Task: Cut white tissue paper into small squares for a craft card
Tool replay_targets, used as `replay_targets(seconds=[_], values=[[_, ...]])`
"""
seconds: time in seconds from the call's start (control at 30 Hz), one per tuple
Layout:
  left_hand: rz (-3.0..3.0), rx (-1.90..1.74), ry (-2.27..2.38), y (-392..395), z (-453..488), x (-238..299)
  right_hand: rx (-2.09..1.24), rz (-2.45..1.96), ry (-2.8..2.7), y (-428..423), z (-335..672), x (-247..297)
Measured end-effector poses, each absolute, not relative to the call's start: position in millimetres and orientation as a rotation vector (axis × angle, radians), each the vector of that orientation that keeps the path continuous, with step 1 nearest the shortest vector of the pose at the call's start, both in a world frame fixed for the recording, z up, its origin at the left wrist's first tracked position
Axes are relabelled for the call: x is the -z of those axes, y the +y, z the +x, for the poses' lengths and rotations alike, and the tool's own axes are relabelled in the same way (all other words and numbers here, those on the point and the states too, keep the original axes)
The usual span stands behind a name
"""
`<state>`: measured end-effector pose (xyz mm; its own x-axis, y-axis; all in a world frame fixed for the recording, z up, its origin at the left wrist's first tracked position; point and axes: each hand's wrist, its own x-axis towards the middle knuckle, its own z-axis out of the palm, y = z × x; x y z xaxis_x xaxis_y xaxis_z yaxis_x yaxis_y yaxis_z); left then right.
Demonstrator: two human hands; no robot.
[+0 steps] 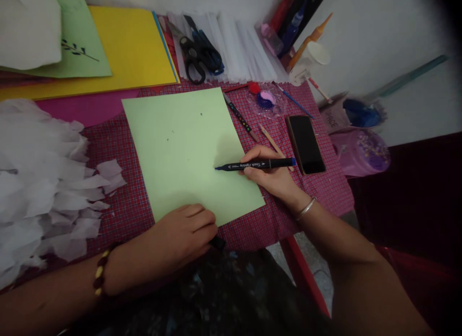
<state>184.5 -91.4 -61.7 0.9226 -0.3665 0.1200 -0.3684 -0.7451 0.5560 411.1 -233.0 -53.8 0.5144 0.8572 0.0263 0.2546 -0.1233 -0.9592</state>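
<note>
Between the thumb and fingers of my right hand is a black marker with a blue end. Its blue tip is over the right part of a light green sheet of paper; whether it touches I cannot tell. A few tiny dark marks show on the sheet. My left hand rests at the sheet's near edge, fingers curled. A small black piece that looks like the marker cap pokes out from under those fingers, partly hidden.
White torn paper pieces heap at the left. Yellow sheets, scissors and white paper strips lie at the back. A phone, a pencil, a paint dish and a pink container are on the right.
</note>
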Motion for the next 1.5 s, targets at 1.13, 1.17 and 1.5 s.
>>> replay_targets(seconds=[1.13,1.17,1.5], values=[[2.157,-0.104,0.097,-82,192,60,-0.946,-1.329,-0.83,-249,365,34],[2.151,-0.115,0.111,-82,192,58,-0.942,-1.339,-0.817,-249,365,36],[2.193,-0.186,0.194,-83,191,56,-0.922,-1.295,-0.684,-238,351,55]])
